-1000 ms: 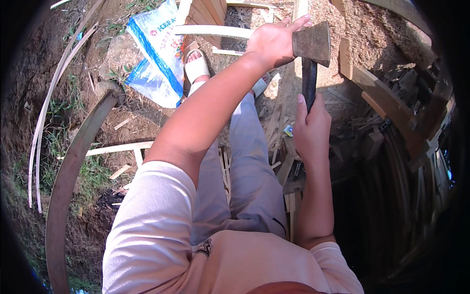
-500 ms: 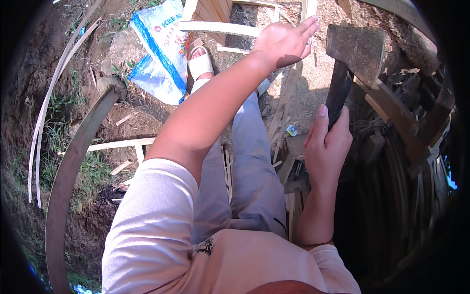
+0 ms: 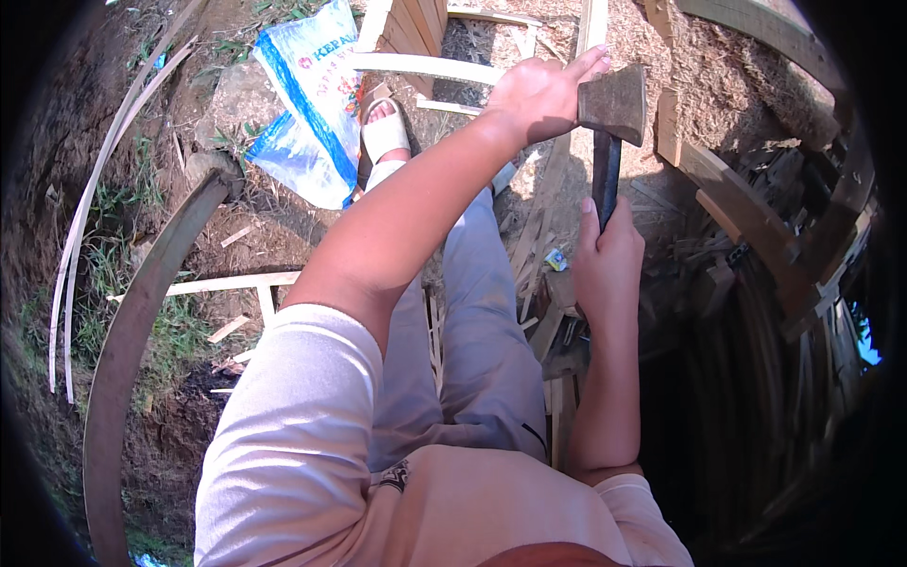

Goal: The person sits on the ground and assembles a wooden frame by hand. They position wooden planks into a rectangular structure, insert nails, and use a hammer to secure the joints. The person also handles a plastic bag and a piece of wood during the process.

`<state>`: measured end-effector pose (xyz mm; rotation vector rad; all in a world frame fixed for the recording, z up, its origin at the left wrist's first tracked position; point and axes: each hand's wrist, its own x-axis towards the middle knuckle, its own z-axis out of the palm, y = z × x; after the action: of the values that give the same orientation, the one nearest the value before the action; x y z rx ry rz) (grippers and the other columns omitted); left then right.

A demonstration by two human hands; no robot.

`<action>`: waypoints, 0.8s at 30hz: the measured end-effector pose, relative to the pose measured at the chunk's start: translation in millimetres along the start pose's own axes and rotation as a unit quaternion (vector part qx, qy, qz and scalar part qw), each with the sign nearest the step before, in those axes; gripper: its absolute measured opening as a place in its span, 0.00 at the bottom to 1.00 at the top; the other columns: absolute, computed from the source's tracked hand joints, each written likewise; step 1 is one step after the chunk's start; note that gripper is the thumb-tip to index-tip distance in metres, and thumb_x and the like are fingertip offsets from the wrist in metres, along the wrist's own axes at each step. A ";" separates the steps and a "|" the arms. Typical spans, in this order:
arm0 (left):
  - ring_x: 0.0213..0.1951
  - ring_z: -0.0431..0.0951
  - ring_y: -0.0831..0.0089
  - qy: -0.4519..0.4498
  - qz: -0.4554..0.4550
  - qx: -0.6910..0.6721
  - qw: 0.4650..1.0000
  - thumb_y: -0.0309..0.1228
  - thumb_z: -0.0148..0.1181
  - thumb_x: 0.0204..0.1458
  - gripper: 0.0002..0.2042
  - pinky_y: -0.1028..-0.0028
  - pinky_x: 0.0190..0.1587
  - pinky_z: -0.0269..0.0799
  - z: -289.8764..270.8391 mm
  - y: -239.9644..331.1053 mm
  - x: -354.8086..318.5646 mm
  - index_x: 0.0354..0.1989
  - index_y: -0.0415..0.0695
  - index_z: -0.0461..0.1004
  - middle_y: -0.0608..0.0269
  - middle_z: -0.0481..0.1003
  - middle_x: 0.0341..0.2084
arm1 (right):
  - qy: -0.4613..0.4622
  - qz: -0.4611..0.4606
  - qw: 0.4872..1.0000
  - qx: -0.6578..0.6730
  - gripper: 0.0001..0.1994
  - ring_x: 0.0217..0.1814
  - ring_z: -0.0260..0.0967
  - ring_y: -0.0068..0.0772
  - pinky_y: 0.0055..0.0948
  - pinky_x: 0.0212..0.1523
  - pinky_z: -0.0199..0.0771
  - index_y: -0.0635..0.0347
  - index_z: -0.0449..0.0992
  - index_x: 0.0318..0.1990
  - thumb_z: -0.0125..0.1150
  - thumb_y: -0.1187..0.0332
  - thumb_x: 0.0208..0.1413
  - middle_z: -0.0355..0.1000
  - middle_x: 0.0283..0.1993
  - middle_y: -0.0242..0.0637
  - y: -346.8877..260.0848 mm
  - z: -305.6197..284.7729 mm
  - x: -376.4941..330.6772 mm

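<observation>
My right hand [image 3: 612, 250] is wrapped around the dark handle of a hatchet [image 3: 612, 102]. The hatchet is raised, its broad edge facing right and the blunt side towards my left fingers. My left hand [image 3: 540, 96] reaches forward over a pale wooden strip [image 3: 430, 66], which runs in from the left and disappears under the hand. A couple of its fingers extend to the right and the others are bunched. The hatchet head partly covers the fingertips, so what they pinch is hidden.
A blue-and-white plastic sack [image 3: 307, 104] lies at the upper left beside stacked boards [image 3: 406, 33]. My sandalled foot [image 3: 383, 132] stands near it. A curved wooden piece [image 3: 128, 350] bends along the left. Timber [image 3: 746, 203] is piled at the right, and a small packet [image 3: 556, 259] lies among slats.
My right hand has swung the hatchet leftward and slightly down, bringing its head beside my left fingers. My left hand stays nearly in place over the strip.
</observation>
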<state>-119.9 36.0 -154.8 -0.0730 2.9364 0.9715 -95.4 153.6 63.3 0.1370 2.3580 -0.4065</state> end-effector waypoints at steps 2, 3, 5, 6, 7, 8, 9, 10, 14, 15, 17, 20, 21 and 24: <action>0.28 0.84 0.63 -0.011 -0.006 0.005 1.000 0.43 0.56 0.65 0.35 0.63 0.34 0.82 -3.8 -1.3 -1.8 0.81 0.56 0.60 0.61 0.84 0.30 | -0.028 0.017 0.999 0.000 0.15 0.36 0.78 0.67 0.52 0.39 0.75 0.72 0.72 0.49 0.55 0.64 0.75 0.77 0.33 0.60 -5.0 -3.3 1.6; 0.29 0.84 0.64 -0.023 -0.007 0.009 1.000 0.44 0.56 0.65 0.35 0.64 0.35 0.83 -2.1 3.2 -5.1 0.82 0.56 0.59 0.61 0.84 0.31 | 0.000 -0.010 1.000 0.022 0.15 0.34 0.78 0.67 0.53 0.37 0.74 0.73 0.72 0.48 0.54 0.63 0.75 0.77 0.32 0.59 -0.8 -6.4 -7.9; 0.30 0.85 0.64 -0.004 0.003 0.013 1.000 0.44 0.56 0.65 0.36 0.64 0.36 0.83 3.2 -2.6 -2.6 0.82 0.56 0.57 0.61 0.85 0.34 | 0.028 -0.006 0.997 0.069 0.15 0.34 0.78 0.68 0.53 0.36 0.74 0.73 0.72 0.48 0.54 0.63 0.75 0.77 0.31 0.59 -11.3 -10.7 -16.9; 0.31 0.85 0.63 -0.014 0.000 0.008 1.000 0.44 0.57 0.65 0.37 0.63 0.37 0.83 2.9 -5.6 1.1 0.83 0.56 0.56 0.59 0.85 0.33 | 0.047 -0.005 0.994 0.093 0.15 0.34 0.78 0.69 0.53 0.36 0.74 0.73 0.72 0.49 0.54 0.63 0.75 0.77 0.31 0.59 -17.5 -12.2 -18.6; 0.31 0.85 0.63 -0.028 -0.006 -0.001 1.000 0.44 0.57 0.65 0.37 0.63 0.37 0.83 2.9 -4.3 0.4 0.83 0.56 0.54 0.58 0.84 0.33 | 0.067 -0.038 0.993 0.087 0.15 0.34 0.78 0.68 0.53 0.35 0.74 0.72 0.71 0.49 0.54 0.64 0.76 0.77 0.31 0.60 -13.6 -8.2 -19.4; 0.32 0.85 0.62 -0.042 -0.011 -0.010 0.999 0.44 0.58 0.65 0.38 0.62 0.38 0.83 2.9 -2.9 0.5 0.83 0.56 0.53 0.56 0.84 0.32 | 0.045 -0.031 0.998 0.036 0.15 0.34 0.78 0.67 0.53 0.35 0.74 0.72 0.71 0.48 0.54 0.64 0.76 0.77 0.31 0.59 -6.3 -2.0 -15.1; 0.32 0.85 0.61 -0.091 -0.033 -0.021 0.995 0.44 0.58 0.65 0.38 0.62 0.38 0.83 -13.7 4.3 4.2 0.83 0.56 0.52 0.55 0.84 0.32 | 0.023 -0.021 0.999 -0.011 0.14 0.34 0.79 0.67 0.53 0.35 0.74 0.72 0.71 0.48 0.54 0.64 0.76 0.77 0.31 0.59 4.1 4.6 -4.6; 0.32 0.85 0.60 -0.137 -0.061 -0.030 0.988 0.44 0.58 0.65 0.39 0.62 0.38 0.83 -24.4 6.9 5.2 0.83 0.56 0.52 0.54 0.84 0.31 | -0.002 -0.017 0.998 -0.061 0.14 0.33 0.79 0.66 0.53 0.35 0.74 0.72 0.71 0.48 0.54 0.64 0.76 0.77 0.31 0.58 8.4 9.3 3.5; 0.33 0.87 0.55 -0.096 -0.019 -0.036 0.995 0.41 0.49 0.69 0.31 0.56 0.41 0.85 -15.0 -0.4 0.1 0.80 0.51 0.59 0.56 0.82 0.57 | 0.006 -0.015 1.000 0.005 0.15 0.38 0.78 0.72 0.57 0.38 0.74 0.71 0.71 0.48 0.55 0.63 0.75 0.77 0.33 0.62 -12.5 -2.2 -8.3; 0.33 0.87 0.54 -0.065 -0.004 -0.032 0.997 0.41 0.49 0.69 0.31 0.56 0.41 0.85 -11.6 -1.6 -2.2 0.80 0.51 0.59 0.55 0.83 0.54 | 0.022 -0.020 0.999 0.020 0.15 0.39 0.78 0.72 0.57 0.39 0.74 0.71 0.71 0.48 0.55 0.62 0.75 0.77 0.33 0.62 -18.1 -5.2 -13.8; 0.33 0.87 0.54 -0.003 0.011 -0.022 1.000 0.40 0.49 0.69 0.31 0.55 0.41 0.85 2.0 -3.6 -4.0 0.80 0.51 0.60 0.55 0.84 0.54 | 0.055 -0.030 0.997 0.051 0.15 0.40 0.78 0.72 0.58 0.40 0.73 0.71 0.71 0.48 0.55 0.62 0.75 0.77 0.33 0.62 -25.3 -7.6 -21.7; 0.35 0.87 0.55 -0.143 -0.043 -0.041 0.988 0.41 0.50 0.68 0.30 0.57 0.42 0.85 -19.6 5.8 6.6 0.79 0.50 0.61 0.58 0.73 0.69 | 0.038 -0.035 0.997 -0.049 0.15 0.37 0.79 0.65 0.55 0.40 0.74 0.71 0.72 0.49 0.55 0.63 0.75 0.77 0.32 0.59 0.6 8.2 -3.3; 0.35 0.87 0.55 -0.170 -0.060 -0.044 0.983 0.42 0.50 0.68 0.30 0.57 0.42 0.85 -22.2 5.3 7.9 0.79 0.50 0.62 0.59 0.70 0.73 | 0.019 -0.026 0.998 -0.051 0.15 0.37 0.80 0.64 0.54 0.39 0.75 0.71 0.72 0.50 0.56 0.64 0.75 0.77 0.32 0.58 0.5 7.2 -0.1; 0.36 0.87 0.56 -0.142 -0.056 -0.032 0.988 0.42 0.50 0.69 0.30 0.58 0.42 0.85 -15.4 -1.0 5.5 0.79 0.48 0.63 0.61 0.64 0.78 | -0.003 -0.019 0.999 -0.030 0.15 0.36 0.81 0.61 0.52 0.38 0.75 0.72 0.72 0.51 0.56 0.64 0.75 0.77 0.31 0.58 -8.0 1.7 2.7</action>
<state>-125.8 25.9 -143.3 -0.0924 2.6146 0.9697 -97.9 145.4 62.3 0.0616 2.3672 -0.3539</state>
